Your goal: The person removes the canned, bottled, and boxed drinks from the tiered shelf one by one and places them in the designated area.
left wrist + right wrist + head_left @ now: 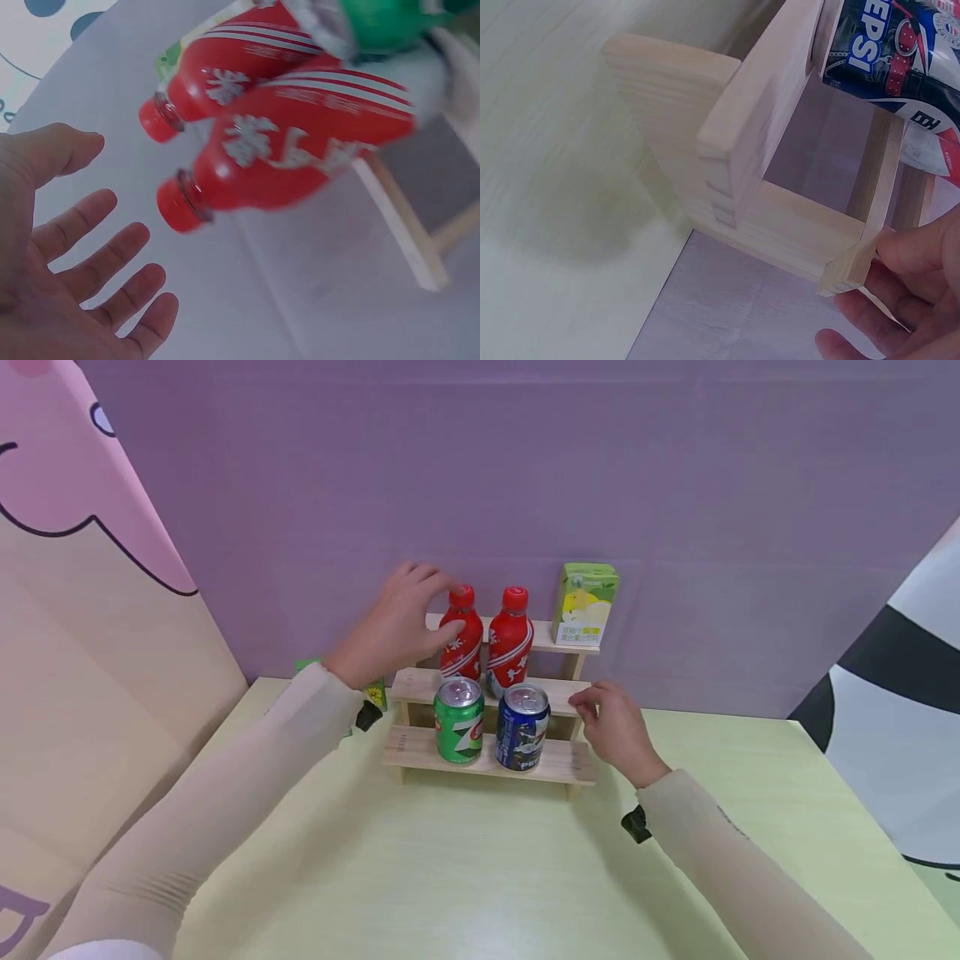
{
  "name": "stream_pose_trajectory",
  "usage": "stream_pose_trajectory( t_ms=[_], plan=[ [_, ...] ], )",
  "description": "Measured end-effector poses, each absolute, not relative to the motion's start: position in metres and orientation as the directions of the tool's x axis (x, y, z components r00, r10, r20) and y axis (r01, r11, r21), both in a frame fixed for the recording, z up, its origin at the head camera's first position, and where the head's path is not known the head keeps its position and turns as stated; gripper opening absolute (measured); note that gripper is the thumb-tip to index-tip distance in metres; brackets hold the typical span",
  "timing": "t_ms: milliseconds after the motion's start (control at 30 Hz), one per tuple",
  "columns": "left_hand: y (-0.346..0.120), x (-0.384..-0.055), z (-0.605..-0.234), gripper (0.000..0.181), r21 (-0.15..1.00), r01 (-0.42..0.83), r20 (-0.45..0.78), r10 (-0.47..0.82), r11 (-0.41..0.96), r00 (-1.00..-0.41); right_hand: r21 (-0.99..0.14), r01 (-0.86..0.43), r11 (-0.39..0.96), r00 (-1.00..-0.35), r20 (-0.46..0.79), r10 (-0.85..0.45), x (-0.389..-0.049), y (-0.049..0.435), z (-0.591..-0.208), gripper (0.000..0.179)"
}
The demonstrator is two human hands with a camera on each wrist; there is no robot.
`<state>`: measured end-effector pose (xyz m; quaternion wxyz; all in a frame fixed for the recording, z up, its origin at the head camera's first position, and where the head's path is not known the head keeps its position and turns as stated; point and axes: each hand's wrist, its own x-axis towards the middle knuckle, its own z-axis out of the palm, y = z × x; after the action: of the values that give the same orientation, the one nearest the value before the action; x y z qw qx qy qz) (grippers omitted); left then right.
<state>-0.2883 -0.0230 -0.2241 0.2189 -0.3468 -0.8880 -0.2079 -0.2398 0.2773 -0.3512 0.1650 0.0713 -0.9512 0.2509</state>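
Evidently, the left hand (401, 627) is spread wide beside the left red-capped bottle (465, 639), gripping nothing; the left wrist view shows a gap between its fingers and the cap. The right hand (617, 731) narrowly pinches the right end of the middle step (564, 695) on the 3-step wooden stand (411, 750).

That bottle stands upright on the middle step, just left of the right red-capped bottle (512, 643). On the lowest step, nearer, stand the green soda can (459, 731) and, to its right, the Pepsi can (522, 731); the juice carton (585, 610) is on the top step, far right.

The sleeve hides the fill level; if full, the bottle should feel fairly heavy and firm, if empty, light and easily dented. Its glossy sleeve may slip a little, though breakage seems unlikely. The shoulder under the neck looks the surest hold, with the cap a stiff but small alternative. The stand itself looks stiff and probably light, best steadied by a step's end.
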Motion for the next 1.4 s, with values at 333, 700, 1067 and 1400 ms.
stream_pose_trajectory(
  t_ms=[333,700,1067,1400],
  plan=[
    [0.032,-0.293,-0.201,0.038,0.18,0.712,0.481,0.571,0.678,-0.665,-0.466,-0.243,0.851,-0.931,0.358,-0.07,-0.241,0.28,-0.352,0.015],
    [0.081,-0.307,-0.189,0.039,0.173,0.67,0.377,0.58,0.722,-0.722,-0.507,-0.224,0.832,-0.936,0.35,-0.039,-0.242,0.278,-0.348,0.014],
    [0.117,-0.319,-0.181,0.049,0.119,0.635,0.246,0.597,0.763,-0.764,-0.528,-0.201,0.825,-0.943,0.331,-0.018,-0.24,0.277,-0.344,0.013],
    [0.135,-0.324,-0.184,0.05,0.058,0.621,0.197,0.601,0.782,-0.775,-0.535,-0.209,0.819,-0.943,0.332,-0.024,-0.24,0.273,-0.345,0.012]
  ],
)
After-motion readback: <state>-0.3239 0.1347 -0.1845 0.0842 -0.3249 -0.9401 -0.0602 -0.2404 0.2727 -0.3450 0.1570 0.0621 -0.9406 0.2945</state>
